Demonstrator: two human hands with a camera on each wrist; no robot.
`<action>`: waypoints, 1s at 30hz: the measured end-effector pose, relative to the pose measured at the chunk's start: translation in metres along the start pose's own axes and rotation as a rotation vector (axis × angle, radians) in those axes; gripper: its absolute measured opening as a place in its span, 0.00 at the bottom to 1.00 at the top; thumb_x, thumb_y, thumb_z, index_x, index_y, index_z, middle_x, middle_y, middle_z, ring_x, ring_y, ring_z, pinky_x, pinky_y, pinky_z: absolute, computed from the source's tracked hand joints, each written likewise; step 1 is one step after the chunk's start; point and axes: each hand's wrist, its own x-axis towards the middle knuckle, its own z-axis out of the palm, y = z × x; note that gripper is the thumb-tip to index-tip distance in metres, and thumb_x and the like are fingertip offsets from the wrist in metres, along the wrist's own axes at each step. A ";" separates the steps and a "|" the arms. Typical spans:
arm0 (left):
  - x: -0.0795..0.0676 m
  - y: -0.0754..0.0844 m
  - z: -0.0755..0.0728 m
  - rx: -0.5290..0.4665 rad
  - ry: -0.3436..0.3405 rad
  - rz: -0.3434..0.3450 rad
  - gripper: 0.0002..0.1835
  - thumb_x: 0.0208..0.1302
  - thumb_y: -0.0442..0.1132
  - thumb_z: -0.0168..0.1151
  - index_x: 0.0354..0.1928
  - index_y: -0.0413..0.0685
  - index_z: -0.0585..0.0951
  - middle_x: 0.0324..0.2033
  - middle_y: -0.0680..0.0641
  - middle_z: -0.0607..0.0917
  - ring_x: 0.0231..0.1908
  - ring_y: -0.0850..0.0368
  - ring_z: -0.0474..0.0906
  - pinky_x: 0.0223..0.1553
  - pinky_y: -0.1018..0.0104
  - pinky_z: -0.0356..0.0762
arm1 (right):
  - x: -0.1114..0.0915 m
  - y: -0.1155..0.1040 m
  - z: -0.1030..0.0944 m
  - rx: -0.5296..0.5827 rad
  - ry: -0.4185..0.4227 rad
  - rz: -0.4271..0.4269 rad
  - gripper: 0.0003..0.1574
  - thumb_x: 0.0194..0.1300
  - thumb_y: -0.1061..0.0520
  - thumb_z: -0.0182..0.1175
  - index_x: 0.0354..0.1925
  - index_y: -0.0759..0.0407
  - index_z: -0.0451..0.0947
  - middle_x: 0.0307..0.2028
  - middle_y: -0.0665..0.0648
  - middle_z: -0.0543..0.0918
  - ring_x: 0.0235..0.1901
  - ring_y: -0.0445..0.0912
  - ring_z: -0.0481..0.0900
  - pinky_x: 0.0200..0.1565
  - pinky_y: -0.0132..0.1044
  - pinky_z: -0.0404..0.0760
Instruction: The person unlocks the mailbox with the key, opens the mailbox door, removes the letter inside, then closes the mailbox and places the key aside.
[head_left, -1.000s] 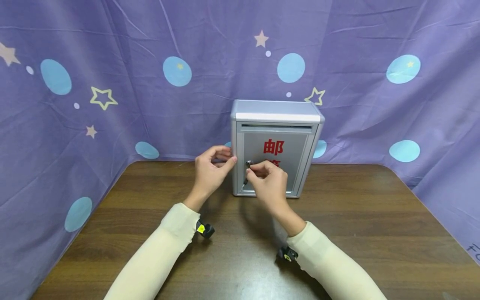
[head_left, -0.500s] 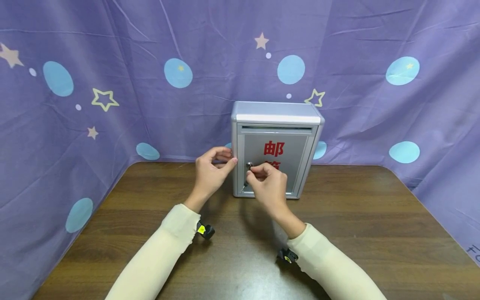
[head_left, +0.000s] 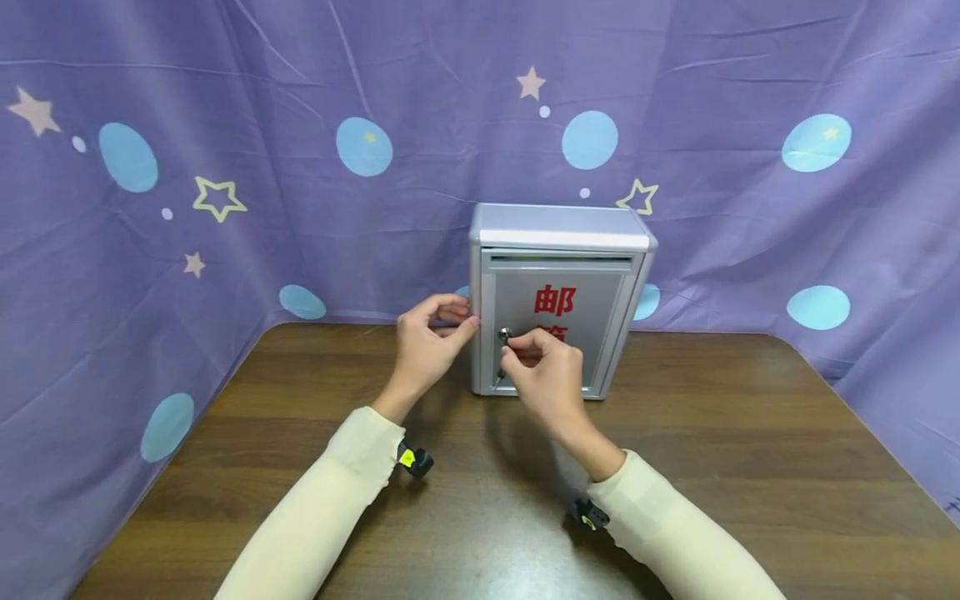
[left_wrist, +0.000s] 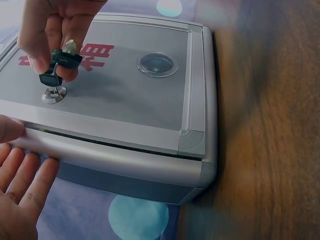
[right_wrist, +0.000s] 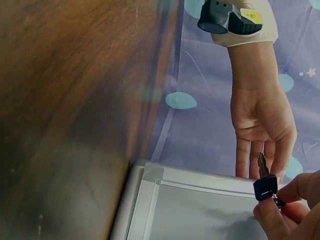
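A silver-grey mailbox (head_left: pixel 555 308) with red characters and a slot stands upright on the table. My right hand (head_left: pixel 551 367) pinches a dark-headed key (left_wrist: pixel 50 78) at the round lock (left_wrist: pixel 54 95) near the left edge of its front. A second key (right_wrist: pixel 265 185) hangs from the same ring, its blade pointing down past my fingertips. My left hand (head_left: pixel 427 342) rests at the mailbox's left side, thumb on the front edge and fingers laid along the side wall. Between thumb and lock, a narrow dark gap (left_wrist: pixel 120 145) runs along the edge of the door frame.
The brown wooden table (head_left: pixel 360 517) spreads around the mailbox. Close behind it hangs a purple curtain (head_left: pixel 420 217) with stars and blue ovals, which also runs down both sides. A round window (left_wrist: pixel 157 64) sits in the mailbox's front. Both sleeves carry black wrist cameras (head_left: pixel 415 459).
The head view has shifted slightly, so everything sits a little further right. Both hands keep their places on the mailbox and key. The dark line above the slot shows more clearly.
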 end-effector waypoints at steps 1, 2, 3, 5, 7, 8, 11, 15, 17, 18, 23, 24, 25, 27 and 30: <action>0.000 0.000 0.000 0.000 0.000 0.000 0.12 0.56 0.21 0.71 0.42 0.23 0.83 0.33 0.29 0.86 0.33 0.38 0.85 0.36 0.47 0.90 | 0.000 0.000 -0.001 0.000 -0.005 -0.002 0.02 0.58 0.67 0.69 0.33 0.66 0.86 0.28 0.57 0.89 0.27 0.43 0.87 0.29 0.32 0.88; 0.000 0.000 0.001 0.002 0.000 0.000 0.12 0.56 0.21 0.71 0.42 0.24 0.83 0.33 0.29 0.86 0.33 0.39 0.85 0.36 0.46 0.89 | 0.000 0.000 -0.002 0.000 -0.011 -0.003 0.02 0.58 0.67 0.69 0.33 0.66 0.86 0.28 0.57 0.89 0.27 0.43 0.87 0.29 0.32 0.88; 0.000 -0.001 0.001 0.002 -0.001 -0.001 0.12 0.56 0.21 0.71 0.42 0.24 0.83 0.33 0.30 0.87 0.33 0.40 0.85 0.37 0.45 0.89 | 0.000 0.001 -0.003 0.003 -0.018 -0.006 0.02 0.58 0.67 0.69 0.33 0.66 0.86 0.28 0.56 0.89 0.27 0.43 0.87 0.29 0.32 0.88; 0.000 -0.001 0.001 0.004 -0.003 -0.002 0.12 0.56 0.21 0.71 0.42 0.24 0.83 0.33 0.30 0.86 0.33 0.41 0.85 0.37 0.44 0.89 | -0.001 0.002 -0.006 0.017 -0.033 -0.015 0.02 0.58 0.67 0.70 0.33 0.66 0.86 0.29 0.56 0.89 0.27 0.43 0.87 0.30 0.32 0.88; 0.000 -0.003 0.001 0.005 -0.006 -0.005 0.12 0.56 0.20 0.71 0.42 0.24 0.83 0.33 0.29 0.86 0.32 0.41 0.85 0.37 0.42 0.89 | -0.001 0.003 -0.008 0.038 -0.050 -0.024 0.03 0.58 0.68 0.70 0.33 0.66 0.86 0.29 0.56 0.89 0.27 0.43 0.87 0.31 0.32 0.88; 0.000 -0.006 0.002 0.004 -0.006 -0.004 0.12 0.56 0.20 0.71 0.43 0.23 0.83 0.33 0.29 0.86 0.33 0.40 0.85 0.37 0.41 0.88 | -0.001 0.004 -0.009 0.050 -0.060 -0.030 0.03 0.58 0.68 0.70 0.33 0.66 0.85 0.29 0.56 0.89 0.28 0.44 0.87 0.31 0.32 0.88; 0.002 -0.019 0.002 0.002 -0.006 -0.006 0.12 0.56 0.20 0.71 0.43 0.22 0.82 0.33 0.29 0.86 0.33 0.36 0.85 0.37 0.37 0.87 | 0.000 0.006 -0.013 0.087 -0.092 -0.044 0.03 0.58 0.68 0.70 0.33 0.65 0.85 0.30 0.56 0.89 0.28 0.44 0.88 0.32 0.32 0.89; 0.003 -0.034 0.001 -0.006 -0.006 -0.014 0.13 0.57 0.22 0.72 0.44 0.24 0.83 0.34 0.30 0.87 0.34 0.36 0.85 0.37 0.39 0.87 | -0.001 0.008 -0.020 0.123 -0.143 -0.042 0.04 0.59 0.68 0.71 0.33 0.64 0.85 0.30 0.56 0.89 0.29 0.44 0.88 0.32 0.33 0.89; 0.003 -0.037 0.001 -0.015 -0.008 -0.015 0.14 0.57 0.23 0.73 0.45 0.26 0.83 0.35 0.31 0.87 0.34 0.38 0.85 0.38 0.41 0.88 | -0.002 0.008 -0.023 0.130 -0.168 -0.035 0.04 0.59 0.67 0.72 0.34 0.63 0.85 0.30 0.55 0.89 0.29 0.43 0.88 0.32 0.33 0.89; 0.003 -0.037 0.001 -0.018 -0.008 -0.015 0.14 0.57 0.24 0.74 0.45 0.27 0.84 0.35 0.32 0.88 0.34 0.39 0.86 0.38 0.42 0.88 | -0.002 0.008 -0.025 0.132 -0.181 -0.034 0.04 0.59 0.67 0.72 0.34 0.62 0.85 0.31 0.55 0.89 0.29 0.43 0.88 0.32 0.33 0.89; 0.002 -0.039 0.000 -0.030 -0.011 -0.009 0.13 0.58 0.29 0.76 0.44 0.33 0.85 0.34 0.37 0.88 0.34 0.46 0.86 0.38 0.50 0.90 | -0.005 0.007 -0.034 0.145 -0.236 -0.027 0.05 0.59 0.67 0.72 0.35 0.62 0.85 0.31 0.56 0.90 0.29 0.44 0.88 0.31 0.34 0.89; 0.002 -0.039 0.000 -0.029 -0.012 -0.008 0.13 0.58 0.30 0.76 0.44 0.34 0.85 0.34 0.37 0.88 0.34 0.47 0.86 0.38 0.51 0.90 | -0.005 0.007 -0.036 0.150 -0.246 -0.024 0.06 0.59 0.67 0.72 0.35 0.62 0.85 0.31 0.56 0.90 0.29 0.45 0.88 0.31 0.34 0.89; 0.002 -0.039 -0.001 -0.027 -0.012 -0.006 0.12 0.58 0.30 0.76 0.43 0.34 0.86 0.34 0.38 0.88 0.33 0.48 0.86 0.37 0.52 0.90 | -0.006 0.007 -0.038 0.155 -0.256 -0.016 0.06 0.59 0.67 0.73 0.35 0.62 0.85 0.31 0.56 0.90 0.29 0.45 0.88 0.31 0.34 0.89; 0.002 -0.040 -0.001 -0.021 -0.014 -0.003 0.12 0.58 0.31 0.76 0.43 0.35 0.86 0.33 0.39 0.88 0.33 0.49 0.86 0.37 0.52 0.90 | -0.007 0.007 -0.042 0.176 -0.276 0.001 0.06 0.59 0.68 0.73 0.35 0.62 0.85 0.31 0.56 0.90 0.29 0.45 0.88 0.31 0.35 0.89; 0.003 -0.040 -0.001 -0.019 -0.019 0.000 0.12 0.58 0.31 0.76 0.43 0.35 0.86 0.34 0.40 0.88 0.33 0.50 0.86 0.37 0.50 0.90 | -0.009 0.007 -0.048 0.206 -0.301 0.037 0.08 0.58 0.69 0.73 0.36 0.63 0.84 0.31 0.56 0.90 0.29 0.44 0.88 0.32 0.35 0.89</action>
